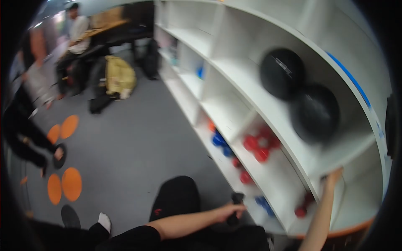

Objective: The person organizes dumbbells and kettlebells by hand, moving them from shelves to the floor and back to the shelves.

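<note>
The left grip (pixel 231 211) clasps the black dumbbell (pixel 237 198) between its ends; right grip (pixel 333 177) unclear.

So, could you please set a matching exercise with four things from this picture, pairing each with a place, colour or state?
Column one
1. Bag
2. Balls
3. Left hand
4. Right hand

Column two
A. wrapped around a dark dumbbell
B. yellowish, on the grey floor
C. reaching in at the white shelf
D. black and round

Right pairs: 1-B, 2-D, 3-A, 4-C
</note>
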`<action>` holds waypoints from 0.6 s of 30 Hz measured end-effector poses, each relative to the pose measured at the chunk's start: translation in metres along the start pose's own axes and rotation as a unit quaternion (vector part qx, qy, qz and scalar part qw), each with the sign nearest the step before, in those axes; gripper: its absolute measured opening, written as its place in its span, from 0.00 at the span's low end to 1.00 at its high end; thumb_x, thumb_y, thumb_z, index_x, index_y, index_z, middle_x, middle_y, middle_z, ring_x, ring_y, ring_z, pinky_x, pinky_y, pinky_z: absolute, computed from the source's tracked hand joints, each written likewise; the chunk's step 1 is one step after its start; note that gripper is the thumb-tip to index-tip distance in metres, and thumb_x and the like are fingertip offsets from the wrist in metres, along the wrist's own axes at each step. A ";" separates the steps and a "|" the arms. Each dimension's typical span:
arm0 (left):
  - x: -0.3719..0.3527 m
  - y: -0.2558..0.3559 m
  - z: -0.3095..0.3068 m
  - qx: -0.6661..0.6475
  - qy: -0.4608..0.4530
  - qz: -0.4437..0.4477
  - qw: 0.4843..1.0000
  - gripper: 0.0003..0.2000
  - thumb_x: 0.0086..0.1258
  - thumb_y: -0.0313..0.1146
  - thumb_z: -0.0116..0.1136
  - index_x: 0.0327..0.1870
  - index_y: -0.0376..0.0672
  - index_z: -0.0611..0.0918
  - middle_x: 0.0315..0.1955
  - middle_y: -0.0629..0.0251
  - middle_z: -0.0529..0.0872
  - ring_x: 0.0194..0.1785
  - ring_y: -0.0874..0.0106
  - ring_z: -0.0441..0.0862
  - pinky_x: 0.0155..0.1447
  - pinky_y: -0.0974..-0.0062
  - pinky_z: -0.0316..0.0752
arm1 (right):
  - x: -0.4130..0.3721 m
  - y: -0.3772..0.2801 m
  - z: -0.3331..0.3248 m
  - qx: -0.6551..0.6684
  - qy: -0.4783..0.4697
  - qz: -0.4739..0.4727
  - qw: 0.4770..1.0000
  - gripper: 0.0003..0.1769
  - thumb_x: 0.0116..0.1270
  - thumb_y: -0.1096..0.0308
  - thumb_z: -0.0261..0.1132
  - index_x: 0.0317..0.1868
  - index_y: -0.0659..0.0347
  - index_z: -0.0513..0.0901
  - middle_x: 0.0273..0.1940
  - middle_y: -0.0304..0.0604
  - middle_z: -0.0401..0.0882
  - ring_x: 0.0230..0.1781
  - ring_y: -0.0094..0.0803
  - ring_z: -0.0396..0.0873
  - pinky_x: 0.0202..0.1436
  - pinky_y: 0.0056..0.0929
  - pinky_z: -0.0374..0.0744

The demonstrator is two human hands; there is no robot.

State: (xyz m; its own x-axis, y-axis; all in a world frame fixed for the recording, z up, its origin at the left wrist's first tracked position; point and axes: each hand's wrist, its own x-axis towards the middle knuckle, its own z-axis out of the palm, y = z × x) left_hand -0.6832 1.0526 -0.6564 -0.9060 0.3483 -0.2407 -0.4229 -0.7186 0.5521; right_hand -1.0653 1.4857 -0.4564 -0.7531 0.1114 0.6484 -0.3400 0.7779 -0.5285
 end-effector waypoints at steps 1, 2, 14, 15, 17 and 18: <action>0.005 -0.008 -0.008 0.032 -0.011 0.014 0.999 0.11 0.72 0.39 0.68 0.37 0.47 0.77 0.19 0.73 0.78 0.23 0.79 0.76 0.32 0.76 0.72 | -0.037 -0.090 0.000 0.167 0.099 0.099 0.976 0.34 0.73 0.61 0.63 0.74 0.69 0.66 0.69 0.61 0.73 0.71 0.49 0.71 0.73 0.46 0.72; 0.000 0.000 -0.004 0.041 -0.022 0.028 0.999 0.12 0.73 0.41 0.67 0.36 0.47 0.77 0.19 0.72 0.78 0.24 0.79 0.75 0.32 0.77 0.71 | -0.055 -0.127 -0.004 0.335 0.106 0.101 0.931 0.35 0.71 0.68 0.67 0.73 0.70 0.63 0.69 0.56 0.74 0.69 0.44 0.73 0.71 0.43 0.74; 0.007 -0.005 -0.029 -0.049 0.021 -0.050 0.997 0.17 0.73 0.48 0.62 0.27 0.49 0.75 0.20 0.72 0.76 0.24 0.77 0.74 0.33 0.77 0.72 | -0.069 -0.173 -0.008 0.443 -0.050 0.156 0.881 0.21 0.77 0.62 0.64 0.62 0.66 0.77 0.44 0.41 0.86 0.37 0.27 0.82 0.38 0.26 0.80; 0.008 -0.006 -0.033 -0.030 0.020 -0.025 0.999 0.17 0.74 0.47 0.62 0.27 0.48 0.76 0.20 0.70 0.78 0.25 0.76 0.76 0.35 0.77 0.72 | -0.073 -0.180 0.004 0.406 0.046 0.169 0.897 0.14 0.75 0.62 0.65 0.51 0.63 0.84 0.32 0.31 0.82 0.25 0.22 0.74 0.27 0.25 0.72; 0.016 -0.016 -0.041 0.029 0.044 0.021 0.998 0.16 0.73 0.44 0.62 0.24 0.46 0.79 0.20 0.66 0.81 0.25 0.71 0.78 0.36 0.72 0.75 | -0.078 -0.206 0.013 0.291 0.116 0.141 0.939 0.12 0.68 0.63 0.67 0.27 0.58 0.84 0.21 0.29 0.73 0.18 0.21 0.66 0.23 0.29 0.66; 0.020 -0.020 -0.049 0.008 0.055 -0.005 0.998 0.16 0.72 0.43 0.63 0.24 0.46 0.80 0.20 0.66 0.81 0.26 0.71 0.79 0.37 0.73 0.76 | -0.074 -0.172 0.013 0.206 0.086 0.083 0.971 0.16 0.66 0.64 0.65 0.19 0.53 0.76 0.18 0.29 0.69 0.18 0.22 0.65 0.22 0.30 0.64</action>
State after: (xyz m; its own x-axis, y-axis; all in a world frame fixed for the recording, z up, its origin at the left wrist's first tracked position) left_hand -0.6943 1.0440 -0.7114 -0.8985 0.2862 -0.3329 -0.4328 -0.7048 0.5621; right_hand -0.9584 1.3356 -0.4212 -0.7239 0.3423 0.5990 -0.4453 0.4312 -0.7847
